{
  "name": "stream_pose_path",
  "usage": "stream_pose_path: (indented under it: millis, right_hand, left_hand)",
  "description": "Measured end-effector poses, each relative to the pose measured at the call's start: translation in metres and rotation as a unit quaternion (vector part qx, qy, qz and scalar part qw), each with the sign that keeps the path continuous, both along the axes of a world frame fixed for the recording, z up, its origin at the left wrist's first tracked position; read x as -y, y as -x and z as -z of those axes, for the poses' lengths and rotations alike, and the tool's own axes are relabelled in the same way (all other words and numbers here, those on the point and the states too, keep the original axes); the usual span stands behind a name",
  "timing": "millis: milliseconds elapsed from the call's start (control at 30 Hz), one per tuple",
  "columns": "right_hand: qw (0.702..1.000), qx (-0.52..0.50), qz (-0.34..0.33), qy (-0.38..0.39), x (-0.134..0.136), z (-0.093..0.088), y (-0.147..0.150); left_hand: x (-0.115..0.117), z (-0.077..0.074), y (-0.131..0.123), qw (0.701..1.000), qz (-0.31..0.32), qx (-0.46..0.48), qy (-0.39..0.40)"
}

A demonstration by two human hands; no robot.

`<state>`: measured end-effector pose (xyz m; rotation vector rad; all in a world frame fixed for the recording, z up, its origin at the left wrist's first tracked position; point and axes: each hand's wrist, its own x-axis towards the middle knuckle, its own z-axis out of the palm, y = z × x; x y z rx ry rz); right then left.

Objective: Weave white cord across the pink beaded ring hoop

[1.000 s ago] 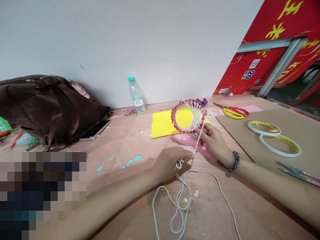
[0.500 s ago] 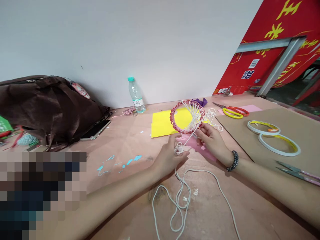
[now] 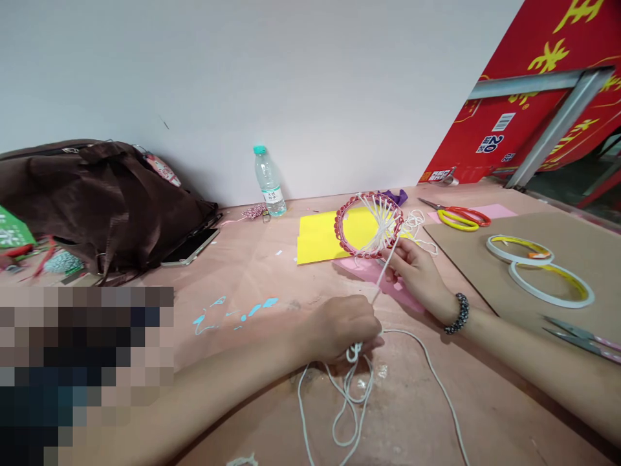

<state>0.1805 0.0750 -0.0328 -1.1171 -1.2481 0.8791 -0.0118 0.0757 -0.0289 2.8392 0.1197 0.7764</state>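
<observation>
My right hand (image 3: 405, 262) pinches the lower right rim of a red-edged ring (image 3: 339, 233), which is held up over yellow paper. White strands (image 3: 382, 223) fan across the ring's right side and gather near my fingers. From there a taut white cord (image 3: 387, 266) runs down to my left hand (image 3: 347, 327), which is closed around it, knuckles up. A small bundle of cord (image 3: 354, 351) pokes out below the left fingers. Loose loops of cord (image 3: 350, 414) lie on the table beneath.
Yellow paper (image 3: 315, 243), scissors (image 3: 460, 219), two tape rolls (image 3: 553, 285) on brown board (image 3: 466, 265) and grey snips (image 3: 577, 336) lie around. A bottle (image 3: 270, 184), phone (image 3: 191, 249) and dark bag (image 3: 92, 200) are farther left. A pixelated area covers the lower left.
My left hand has moved down and turned knuckles up, its fingers now closed over the cord bundle. The cord between my hands is longer. The whole view has shifted slightly.
</observation>
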Motion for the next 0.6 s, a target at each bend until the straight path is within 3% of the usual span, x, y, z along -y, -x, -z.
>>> stream_pose_path:
  millis: [33, 100, 167, 267, 367, 467, 533, 600]
  right_hand:
    - [1.000, -0.002, 0.000, 0.000, 0.000, 0.000, 0.000]
    - [1.000, -0.006, 0.003, -0.004, 0.000, 0.001, -0.001]
    - [1.000, -0.009, 0.005, -0.009, 0.001, 0.001, -0.002]
    - [1.000, -0.009, 0.007, -0.012, 0.001, 0.000, -0.001]
    - [1.000, -0.006, 0.010, -0.010, 0.001, -0.001, 0.001]
    - [1.000, -0.012, 0.010, -0.012, 0.002, -0.002, 0.002]
    - [1.000, -0.012, 0.009, -0.009, 0.002, -0.002, 0.002]
    - [1.000, -0.006, 0.008, -0.004, 0.002, -0.002, 0.001]
  left_hand:
    - [0.000, 0.001, 0.000, 0.996, -0.068, 0.002, 0.061]
    - [-0.001, 0.001, -0.002, 0.960, -0.218, 0.013, 0.178]
    - [-0.004, -0.001, -0.005, 0.932, -0.272, 0.004, 0.241]
    - [-0.007, -0.003, -0.005, 0.957, -0.216, -0.026, 0.191]
    - [-0.004, -0.004, -0.004, 0.989, -0.140, 0.040, -0.003]
    - [0.001, -0.005, -0.004, 0.977, -0.037, 0.100, -0.183]
    - [0.004, -0.005, -0.004, 0.975, 0.021, 0.068, -0.213]
    - [0.004, -0.004, -0.004, 0.985, 0.049, 0.019, -0.167]
